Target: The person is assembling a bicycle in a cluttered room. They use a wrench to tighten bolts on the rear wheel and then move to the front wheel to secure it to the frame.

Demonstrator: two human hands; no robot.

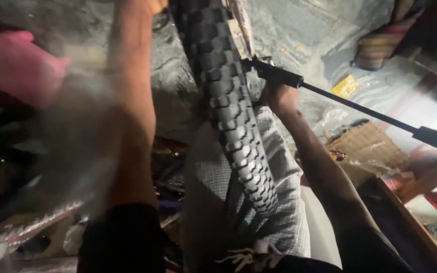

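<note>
1. One knobby tyre (231,108) fills the middle of the view, running from the top edge down toward the person's lap. Its rubber is black and matte, with blocky raised lugs in rows across the tread.
2. A long black tool (352,104) crosses from the tyre's right flank out to the right edge. It has a thick round grip near the tyre, a thin straight rod, and a wider flat end at the far right.
3. The right hand (278,96) is closed around the tool's thick end, just beside the tyre; the knuckles face the camera, and the fingers are clamped on the grip.
4. The left arm (132,101) reaches straight up along the tyre's left side. Its hand leaves the frame at the top edge, so I cannot tell whether it is open or closed, or what it touches.
5. A checked grey cloth (279,202) lies under the tyre's lower end, over the person's lap; it looks woven and soft.
6. A pink blurred shape (21,68) sits at upper left, too soft to identify.
7. A woven basket (367,144) with a coarse tan weave rests on the floor to the right, below the rod.
8. A small yellow packet (346,86) lies on the grey floor above the rod.
</note>
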